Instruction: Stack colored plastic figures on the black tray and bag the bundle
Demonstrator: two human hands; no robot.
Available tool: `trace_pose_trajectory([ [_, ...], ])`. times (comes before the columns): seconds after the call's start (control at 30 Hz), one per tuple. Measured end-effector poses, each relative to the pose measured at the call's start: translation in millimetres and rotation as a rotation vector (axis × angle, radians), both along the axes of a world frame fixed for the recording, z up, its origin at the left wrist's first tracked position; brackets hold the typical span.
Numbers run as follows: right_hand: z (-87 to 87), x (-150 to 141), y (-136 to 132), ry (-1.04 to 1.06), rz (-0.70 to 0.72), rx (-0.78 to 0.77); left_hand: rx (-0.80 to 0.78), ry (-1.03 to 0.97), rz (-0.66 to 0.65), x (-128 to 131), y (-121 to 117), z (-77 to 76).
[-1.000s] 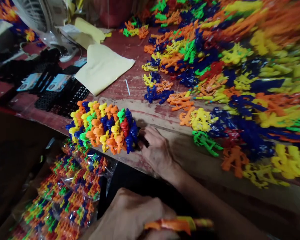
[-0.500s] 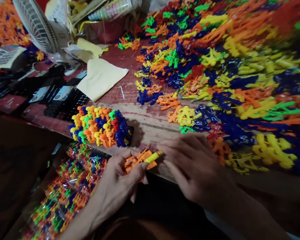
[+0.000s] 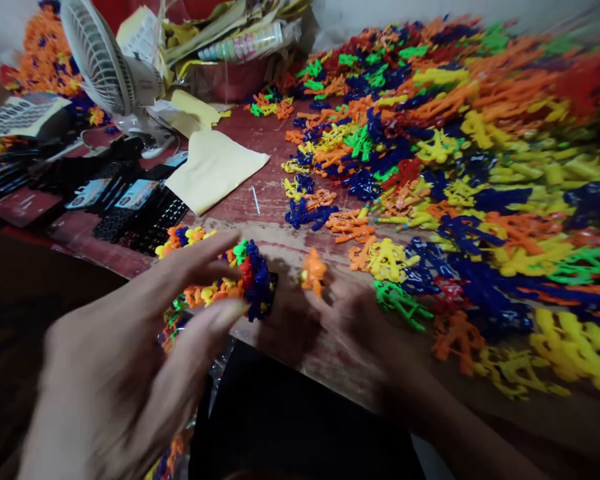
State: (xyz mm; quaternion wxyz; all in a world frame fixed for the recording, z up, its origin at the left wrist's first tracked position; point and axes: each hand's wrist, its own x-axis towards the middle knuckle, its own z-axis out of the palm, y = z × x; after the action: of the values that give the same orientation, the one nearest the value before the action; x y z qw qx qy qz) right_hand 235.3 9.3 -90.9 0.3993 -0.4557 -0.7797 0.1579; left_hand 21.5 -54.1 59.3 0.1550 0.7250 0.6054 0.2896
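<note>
My left hand [image 3: 125, 340] reaches over a tightly packed block of small coloured plastic figures [image 3: 260, 283], thumb and forefinger spread apart across it. Whether the fingertips touch the block cannot be made out. The block stands on a black base at the table's front edge, and my hand hides much of it. To its right, my right hand [image 3: 355, 310] is closed on an orange plastic figure [image 3: 314, 269], held upright between the fingertips. A green plastic figure [image 3: 403, 303] lies on the table just beyond that hand.
A large heap of coloured plastic figures [image 3: 420, 173] covers the table's right side. A yellowish sheet [image 3: 217, 167] and a thin white stick [image 3: 255, 200] lie in the middle. At the left are black perforated trays [image 3: 125, 220] and a white fan [image 3: 100, 67].
The orange figures and yellow piece have left my left hand, which has moved left and opened over the block. My right hand now holds an orange figure. A green figure shows farther out.
</note>
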Motion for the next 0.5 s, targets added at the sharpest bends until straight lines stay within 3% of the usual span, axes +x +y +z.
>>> trace_pose_trajectory([
  [0.13,-12.1,-33.6,20.1,0.166,-0.017,-0.184,0.171,0.43,-0.181,5.5,39.8,-31.8],
  [0.27,-21.2,-44.2,31.9,0.213,0.01,-0.265,0.214,0.553,-0.183,6.3,46.8,-58.8],
  [0.5,-22.4,-38.6,34.3,0.047,0.18,-0.045,0.208,0.509,-0.173,4.4,39.1,-61.9],
])
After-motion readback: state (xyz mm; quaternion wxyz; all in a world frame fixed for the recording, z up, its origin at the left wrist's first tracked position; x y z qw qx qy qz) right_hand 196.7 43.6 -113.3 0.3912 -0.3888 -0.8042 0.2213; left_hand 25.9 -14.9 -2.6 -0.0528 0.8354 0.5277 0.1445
